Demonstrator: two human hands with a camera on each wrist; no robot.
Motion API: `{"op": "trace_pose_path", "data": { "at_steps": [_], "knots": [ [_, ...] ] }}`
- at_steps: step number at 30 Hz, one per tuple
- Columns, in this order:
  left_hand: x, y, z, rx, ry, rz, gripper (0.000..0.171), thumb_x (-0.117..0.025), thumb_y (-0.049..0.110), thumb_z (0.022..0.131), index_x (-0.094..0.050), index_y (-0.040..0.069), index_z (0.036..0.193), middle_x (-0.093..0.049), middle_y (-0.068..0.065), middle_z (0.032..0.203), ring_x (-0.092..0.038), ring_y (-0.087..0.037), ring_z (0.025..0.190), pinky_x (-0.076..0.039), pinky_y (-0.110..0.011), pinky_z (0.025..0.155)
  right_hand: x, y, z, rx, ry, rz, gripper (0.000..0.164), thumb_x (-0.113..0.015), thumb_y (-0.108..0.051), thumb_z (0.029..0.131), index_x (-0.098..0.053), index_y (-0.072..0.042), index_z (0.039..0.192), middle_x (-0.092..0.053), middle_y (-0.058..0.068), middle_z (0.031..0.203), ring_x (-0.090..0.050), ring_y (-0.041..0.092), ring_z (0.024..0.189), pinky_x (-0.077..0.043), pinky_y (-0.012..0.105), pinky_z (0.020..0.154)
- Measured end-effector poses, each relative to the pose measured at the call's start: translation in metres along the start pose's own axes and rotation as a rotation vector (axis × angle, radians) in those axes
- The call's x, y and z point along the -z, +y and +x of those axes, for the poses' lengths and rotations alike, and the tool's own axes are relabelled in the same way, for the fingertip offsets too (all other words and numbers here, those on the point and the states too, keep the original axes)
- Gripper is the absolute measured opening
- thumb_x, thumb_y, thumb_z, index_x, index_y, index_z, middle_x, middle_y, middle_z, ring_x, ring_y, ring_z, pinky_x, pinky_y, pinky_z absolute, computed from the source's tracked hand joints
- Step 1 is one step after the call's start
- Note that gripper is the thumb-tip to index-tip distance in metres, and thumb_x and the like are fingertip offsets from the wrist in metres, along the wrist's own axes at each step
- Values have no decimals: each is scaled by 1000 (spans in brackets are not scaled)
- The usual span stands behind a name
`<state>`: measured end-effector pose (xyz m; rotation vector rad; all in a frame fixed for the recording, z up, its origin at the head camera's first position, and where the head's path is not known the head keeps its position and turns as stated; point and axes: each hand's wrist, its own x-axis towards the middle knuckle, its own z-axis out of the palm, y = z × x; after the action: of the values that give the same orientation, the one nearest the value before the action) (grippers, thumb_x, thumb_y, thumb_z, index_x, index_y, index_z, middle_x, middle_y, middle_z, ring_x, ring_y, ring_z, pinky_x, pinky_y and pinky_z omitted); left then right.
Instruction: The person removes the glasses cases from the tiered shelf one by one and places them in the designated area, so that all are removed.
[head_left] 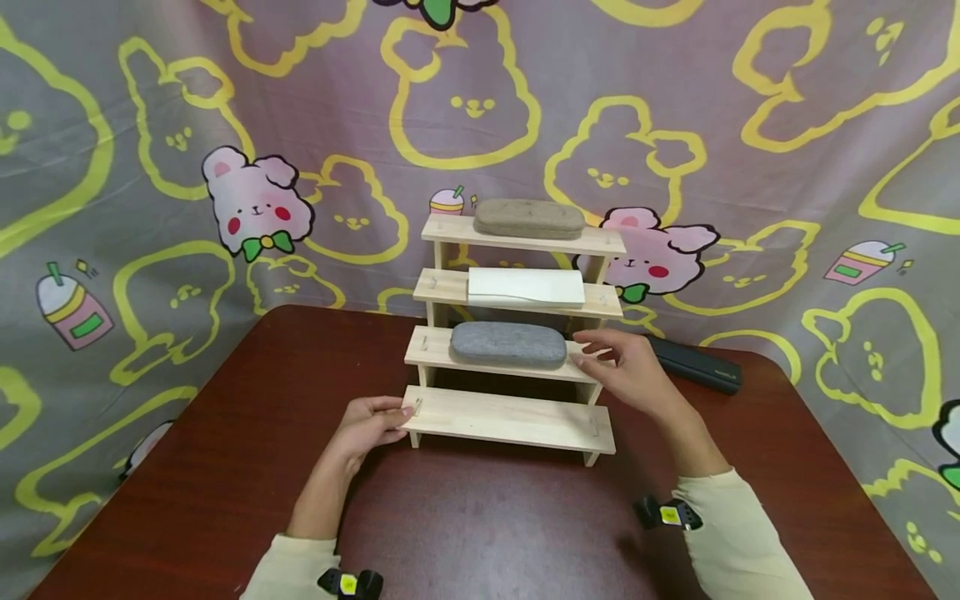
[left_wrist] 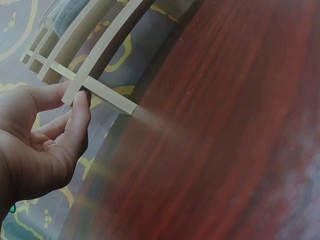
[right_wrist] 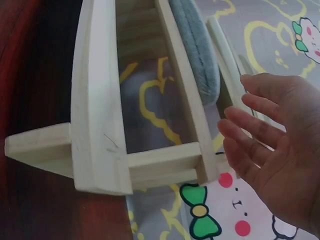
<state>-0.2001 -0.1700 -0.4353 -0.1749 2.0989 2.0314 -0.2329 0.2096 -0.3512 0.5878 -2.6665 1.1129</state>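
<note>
A four-step wooden display rack (head_left: 510, 418) stands on the table. My left hand (head_left: 367, 427) pinches the left end of its lowest board between thumb and fingers, as the left wrist view (left_wrist: 47, 135) confirms. A grey fabric glasses case (head_left: 508, 344) lies on the second board from the bottom. Beside that case's right end is my right hand (head_left: 626, 367), its fingers loosely bent and apart; in the right wrist view nothing is between them. A white, flat-looking case (head_left: 525, 286) with a flap edge rests on the third board. On the top board lies a brown glasses case (head_left: 529, 218).
To the right behind the rack, a long black case (head_left: 697, 367) lies on the dark red-brown table (head_left: 247, 467). Close behind hangs a curtain (head_left: 345, 100) printed with yellow outlines and cartoon rabbits. The bottom board of the rack carries nothing.
</note>
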Motion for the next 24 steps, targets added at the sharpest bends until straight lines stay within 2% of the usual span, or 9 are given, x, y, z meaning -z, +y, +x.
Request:
{"op": "trace_pose_path", "data": {
  "at_steps": [4, 9, 20, 24],
  "knots": [
    [0, 0, 0, -2, -2, 0, 47, -64, 3, 96, -50, -20, 134, -67, -2, 95, -65, -1, 76, -60, -11, 67, -9, 1, 6, -30, 0, 53, 41, -74, -11, 92, -65, 3, 129, -68, 23, 127, -67, 40, 116, -60, 55, 97],
    [1, 0, 0, -2, -4, -7, 46, -64, 3, 96, -50, -20, 134, -68, -2, 94, -65, -2, 76, -60, -11, 67, -18, 1, 12, -87, -16, 95, 54, -78, -12, 89, -59, 2, 138, -59, 25, 141, -64, 41, 124, -58, 52, 101],
    [-1, -1, 0, 3, -7, 6, 47, -65, 4, 96, -51, -20, 134, -67, -2, 95, -64, -2, 76, -60, -12, 67, -33, 3, 19, -84, -32, 92, 71, -85, -15, 83, -53, 5, 143, -56, 26, 145, -67, 42, 118, -60, 54, 97],
    [0, 0, 0, 3, -3, 9, 47, -64, 4, 96, -50, -20, 135, -68, -4, 97, -65, -2, 75, -60, -12, 66, -36, 2, 21, -89, -33, 68, 75, -86, -19, 82, -51, 1, 146, -59, 24, 141, -67, 38, 114, -60, 53, 96]
  ]
}}
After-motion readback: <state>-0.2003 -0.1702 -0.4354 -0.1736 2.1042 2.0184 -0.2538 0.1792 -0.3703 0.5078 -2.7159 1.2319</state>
